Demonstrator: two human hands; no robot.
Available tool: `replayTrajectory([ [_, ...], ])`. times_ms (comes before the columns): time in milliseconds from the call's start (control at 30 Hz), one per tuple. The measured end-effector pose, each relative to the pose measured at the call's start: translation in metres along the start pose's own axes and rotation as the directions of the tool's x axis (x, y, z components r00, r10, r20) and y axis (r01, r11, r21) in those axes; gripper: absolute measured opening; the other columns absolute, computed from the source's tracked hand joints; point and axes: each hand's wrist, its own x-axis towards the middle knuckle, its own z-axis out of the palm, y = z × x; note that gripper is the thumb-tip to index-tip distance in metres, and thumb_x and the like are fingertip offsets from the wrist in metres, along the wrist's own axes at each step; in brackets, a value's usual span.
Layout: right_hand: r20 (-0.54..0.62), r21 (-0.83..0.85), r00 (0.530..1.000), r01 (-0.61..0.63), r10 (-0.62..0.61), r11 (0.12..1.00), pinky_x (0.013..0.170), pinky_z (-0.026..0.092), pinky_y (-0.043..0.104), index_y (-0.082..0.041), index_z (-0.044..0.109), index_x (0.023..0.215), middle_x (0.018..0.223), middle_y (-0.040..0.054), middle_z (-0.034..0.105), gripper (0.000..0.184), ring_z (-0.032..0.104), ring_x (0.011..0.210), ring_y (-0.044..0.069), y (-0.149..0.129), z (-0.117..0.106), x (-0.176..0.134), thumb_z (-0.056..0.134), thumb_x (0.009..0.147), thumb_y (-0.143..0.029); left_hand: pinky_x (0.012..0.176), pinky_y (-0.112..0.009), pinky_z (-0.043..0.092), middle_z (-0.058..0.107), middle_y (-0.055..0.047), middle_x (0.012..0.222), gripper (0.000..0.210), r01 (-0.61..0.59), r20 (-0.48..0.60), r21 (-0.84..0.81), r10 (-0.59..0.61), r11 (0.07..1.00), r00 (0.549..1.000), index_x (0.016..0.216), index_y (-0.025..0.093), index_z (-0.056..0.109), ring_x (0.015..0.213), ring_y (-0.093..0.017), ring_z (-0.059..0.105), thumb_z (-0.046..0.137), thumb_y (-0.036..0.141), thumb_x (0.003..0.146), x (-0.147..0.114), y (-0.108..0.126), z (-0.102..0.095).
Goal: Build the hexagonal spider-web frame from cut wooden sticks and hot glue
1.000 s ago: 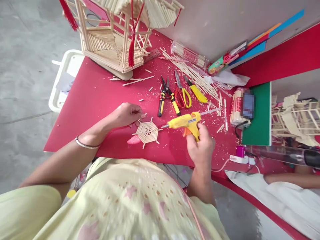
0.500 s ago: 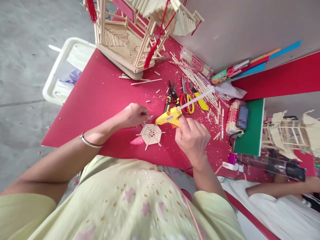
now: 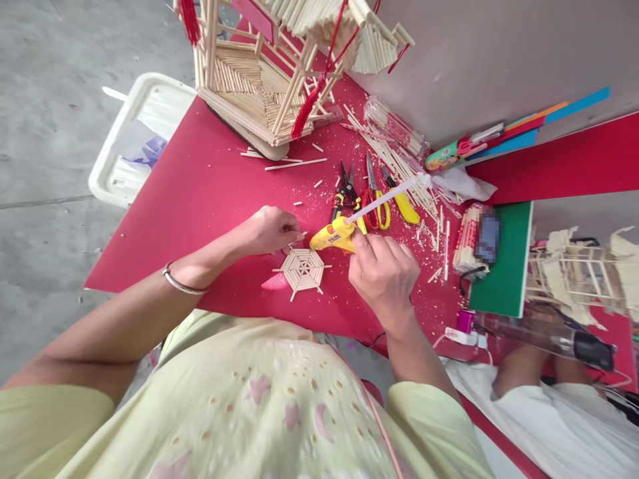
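Observation:
In my right hand (image 3: 383,274) is a yellow hot glue gun (image 3: 333,235), its nozzle pointing left and a long glue stick (image 3: 382,198) jutting from its back. My left hand (image 3: 273,230) is closed in a pinch just left of the nozzle; a tiny pale tip shows at its fingertips, too small to name. Below both hands, a six-sided web of thin wooden sticks (image 3: 303,269) lies on the red tabletop (image 3: 164,226), stick ends poking out around it. A pink pointed piece (image 3: 275,283) lies partly under its left side.
A wooden-stick pavilion model (image 3: 249,86) with red tassels stands at the back. Black-handled pliers (image 3: 344,193), red-and-yellow scissors (image 3: 373,199) and a yellow cutter (image 3: 405,205) lie beyond the glue gun, near loose sticks (image 3: 394,163). Another person's white clothing (image 3: 549,419) shows at right.
The glue gun has tilted slightly, its glue stick's far end now a little further left. My left hand keeps its pinch. At right, the other person's forearm has left its former place.

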Motion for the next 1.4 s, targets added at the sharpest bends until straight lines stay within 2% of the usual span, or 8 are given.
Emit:
replayTrajectory([
  [500, -0.003, 0.02, 0.999, 0.036, -0.036, 0.999, 0.067, 0.026, 0.038, -0.016, 0.071, 0.124, 0.084, 0.0053, 0.069, 0.032, 0.05, 0.074, 0.02, 0.003, -0.002, 0.003, 0.051, 0.098, -0.012, 0.047, -0.019, 0.037, 0.073, 0.001, 0.059, 0.023, -0.02, -0.018, 0.002, 0.02, 1.0, 1.0, 0.072, 0.016, 0.069, 0.045, -0.009, 0.055, 0.06, 0.033, 0.085, 0.001, 0.002, 0.001],
  [733, -0.022, 0.041, 0.999, 0.044, -0.043, 0.998, 0.067, 0.027, 0.038, -0.015, 0.072, 0.12, 0.082, 0.0049, 0.069, 0.029, 0.05, 0.073, 0.019, 0.003, -0.003, 0.003, 0.053, 0.097, -0.012, 0.048, -0.02, 0.037, 0.074, -0.001, 0.062, 0.022, 0.017, -0.008, 0.005, -0.017, 1.0, 1.0, 0.073, 0.016, 0.069, 0.048, -0.01, 0.057, 0.06, 0.032, 0.085, -0.001, 0.004, 0.0],
  [867, -0.012, 0.042, 0.999, 0.044, -0.043, 0.998, 0.067, 0.029, 0.037, -0.015, 0.071, 0.121, 0.082, 0.0041, 0.069, 0.03, 0.052, 0.073, 0.019, 0.004, -0.004, 0.001, 0.054, 0.096, -0.011, 0.049, -0.02, 0.036, 0.073, 0.0, 0.062, 0.024, -0.012, 0.0, 0.03, 0.012, 0.999, 1.0, 0.072, 0.016, 0.068, 0.05, -0.009, 0.056, 0.06, 0.032, 0.086, -0.002, 0.004, -0.001],
  [1067, -0.009, 0.117, 0.998, 0.062, -0.062, 0.991, 0.068, 0.033, 0.035, -0.015, 0.071, 0.117, 0.081, 0.0025, 0.07, 0.029, 0.055, 0.074, 0.018, 0.005, -0.008, -0.01, 0.057, 0.093, -0.009, 0.054, -0.021, 0.034, 0.067, 0.002, 0.061, 0.022, -0.155, 0.073, 0.125, 0.147, 0.98, 0.986, 0.068, 0.016, 0.068, 0.053, -0.007, 0.052, 0.061, 0.028, 0.086, -0.003, 0.002, -0.002],
  [1167, 0.007, 0.161, 0.998, 0.067, -0.069, 0.985, 0.068, 0.035, 0.035, -0.015, 0.071, 0.116, 0.081, 0.0025, 0.07, 0.029, 0.055, 0.074, 0.017, 0.005, -0.01, -0.017, 0.057, 0.091, -0.008, 0.057, -0.022, 0.036, 0.069, 0.002, 0.066, 0.02, -0.209, 0.132, 0.122, 0.193, 0.97, 0.972, 0.073, 0.017, 0.07, 0.057, -0.008, 0.054, 0.061, 0.028, 0.087, -0.003, 0.001, 0.0],
  [1400, 0.029, 0.205, 0.999, 0.023, -0.03, 0.979, 0.067, 0.034, 0.034, -0.015, 0.071, 0.114, 0.079, 0.0021, 0.07, 0.027, 0.055, 0.073, 0.016, 0.005, -0.012, -0.026, 0.056, 0.093, -0.009, 0.058, -0.024, 0.035, 0.07, -0.002, 0.069, 0.025, -0.214, 0.201, 0.123, 0.187, 0.969, 0.961, 0.077, 0.015, 0.072, 0.058, -0.009, 0.054, 0.059, 0.031, 0.091, -0.003, 0.002, 0.004],
])
